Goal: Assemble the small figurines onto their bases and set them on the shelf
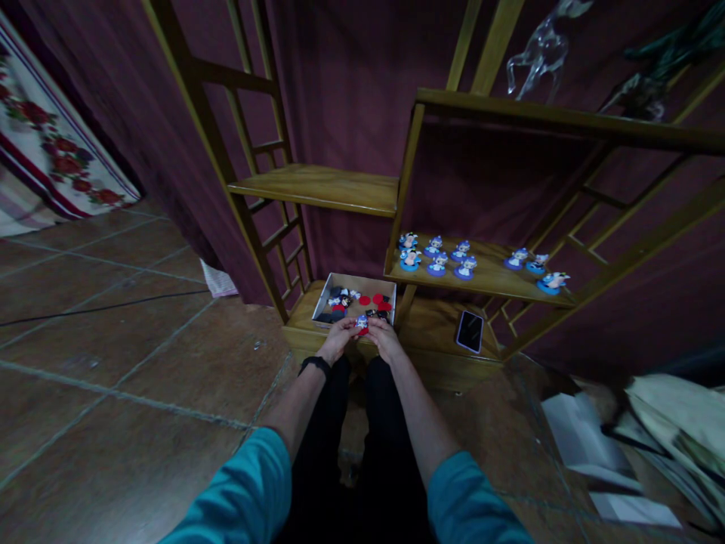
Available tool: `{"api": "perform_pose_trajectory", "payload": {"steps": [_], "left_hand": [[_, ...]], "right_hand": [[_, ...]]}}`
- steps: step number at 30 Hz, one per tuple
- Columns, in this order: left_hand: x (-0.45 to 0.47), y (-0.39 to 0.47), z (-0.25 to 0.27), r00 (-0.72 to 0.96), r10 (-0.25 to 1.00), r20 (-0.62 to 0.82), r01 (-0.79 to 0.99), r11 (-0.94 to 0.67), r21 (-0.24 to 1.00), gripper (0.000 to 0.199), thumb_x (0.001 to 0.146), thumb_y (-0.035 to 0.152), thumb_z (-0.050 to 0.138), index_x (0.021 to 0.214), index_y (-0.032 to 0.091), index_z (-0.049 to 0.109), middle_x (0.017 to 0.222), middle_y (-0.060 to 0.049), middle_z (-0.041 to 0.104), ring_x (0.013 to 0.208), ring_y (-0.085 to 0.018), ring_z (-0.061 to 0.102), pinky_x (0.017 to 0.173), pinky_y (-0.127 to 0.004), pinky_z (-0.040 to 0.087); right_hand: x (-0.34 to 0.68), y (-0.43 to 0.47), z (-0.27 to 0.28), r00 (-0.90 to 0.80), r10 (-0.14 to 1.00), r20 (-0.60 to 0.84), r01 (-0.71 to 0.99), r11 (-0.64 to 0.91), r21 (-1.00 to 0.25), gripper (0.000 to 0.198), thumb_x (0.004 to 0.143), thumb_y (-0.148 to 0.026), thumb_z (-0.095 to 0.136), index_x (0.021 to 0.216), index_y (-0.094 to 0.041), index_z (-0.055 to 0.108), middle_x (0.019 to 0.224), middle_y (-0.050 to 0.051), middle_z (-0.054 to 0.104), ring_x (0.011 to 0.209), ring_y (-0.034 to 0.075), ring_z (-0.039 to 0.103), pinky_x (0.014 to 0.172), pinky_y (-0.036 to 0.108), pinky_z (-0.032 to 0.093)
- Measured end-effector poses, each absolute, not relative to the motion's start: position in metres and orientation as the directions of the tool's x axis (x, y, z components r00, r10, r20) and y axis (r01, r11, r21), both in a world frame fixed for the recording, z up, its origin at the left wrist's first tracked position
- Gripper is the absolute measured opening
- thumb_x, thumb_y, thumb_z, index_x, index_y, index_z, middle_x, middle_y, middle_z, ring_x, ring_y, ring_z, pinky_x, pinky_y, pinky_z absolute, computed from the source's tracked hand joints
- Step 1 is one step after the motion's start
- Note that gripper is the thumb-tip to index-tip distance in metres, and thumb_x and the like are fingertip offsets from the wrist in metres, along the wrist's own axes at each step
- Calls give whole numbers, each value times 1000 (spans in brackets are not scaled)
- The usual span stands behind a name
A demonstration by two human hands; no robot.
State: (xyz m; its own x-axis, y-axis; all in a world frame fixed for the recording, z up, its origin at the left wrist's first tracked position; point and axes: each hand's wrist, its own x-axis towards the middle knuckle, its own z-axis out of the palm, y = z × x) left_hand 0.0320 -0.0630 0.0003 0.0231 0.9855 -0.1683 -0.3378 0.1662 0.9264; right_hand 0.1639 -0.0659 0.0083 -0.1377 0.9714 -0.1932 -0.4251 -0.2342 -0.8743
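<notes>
Between both hands, just in front of the box, is a small figurine [362, 322] with a blue-purple top and a red base. My left hand [338, 338] grips it from the left, fingers closed at its base. From the other side my right hand [384, 337] pinches the same figurine. Beyond the hands lies an open cardboard box [371, 283] on the low shelf. Inside it are several red discs [365, 301] and loose dark, white and blue figure parts [343, 298].
On the middle shelf [487, 276] stand several small figurines [465, 267] on blue and purple bases. A phone [470, 331] lies on the low shelf to the right. Higher up stands a clear glass animal [541, 53]. A pale bag [680, 423] rests on the floor at right.
</notes>
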Motion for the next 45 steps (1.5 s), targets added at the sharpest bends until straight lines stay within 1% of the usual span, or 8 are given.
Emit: {"api": "perform_pose_trajectory", "payload": {"steps": [6,13,22,29,38,45], "left_hand": [[32,-62,-2,28,990,-135,-335,137,932,31,51,24,79,76,12,66,65,-3,64,56,-9,55,50,-19,39],[32,-61,-4,13,984,-177,-336,171,926,31,52,25,79,76,12,64,66,-1,63,57,-9,55,51,-18,41],[32,-63,-2,4,984,-176,-337,167,927,30,53,25,78,76,12,64,68,-2,63,59,-9,56,52,-19,41],[33,-65,2,-16,985,-174,-344,158,925,32,52,24,79,79,12,64,68,-2,63,57,-9,55,52,-19,41],[31,-63,-3,13,990,-141,-325,138,936,33,53,23,78,82,12,66,68,-3,64,57,-9,55,51,-19,41],[32,-63,-3,-1,987,-161,-342,151,928,29,53,23,78,77,12,66,67,-3,64,55,-9,55,50,-19,41]], "right_hand": [[164,-66,7,-143,971,-193,-441,-237,-866,20,60,-21,70,79,-18,64,85,3,69,81,15,64,83,33,48],[165,-65,5,-147,970,-192,-437,-238,-868,21,60,-23,70,79,-18,64,85,3,69,81,15,64,83,33,48],[164,-63,0,-117,972,-204,-469,-235,-852,18,60,-19,69,78,-17,64,81,2,69,76,14,64,80,32,48],[164,-63,1,-138,971,-196,-465,-238,-853,19,60,-19,70,78,-17,63,80,2,69,76,14,65,81,32,48],[165,-62,2,-161,971,-176,-440,-231,-868,19,60,-22,70,78,-18,64,82,2,69,78,15,65,82,33,48],[165,-64,5,-184,968,-168,-435,-234,-869,21,59,-23,70,79,-18,65,85,2,69,79,14,64,82,31,48]]}}
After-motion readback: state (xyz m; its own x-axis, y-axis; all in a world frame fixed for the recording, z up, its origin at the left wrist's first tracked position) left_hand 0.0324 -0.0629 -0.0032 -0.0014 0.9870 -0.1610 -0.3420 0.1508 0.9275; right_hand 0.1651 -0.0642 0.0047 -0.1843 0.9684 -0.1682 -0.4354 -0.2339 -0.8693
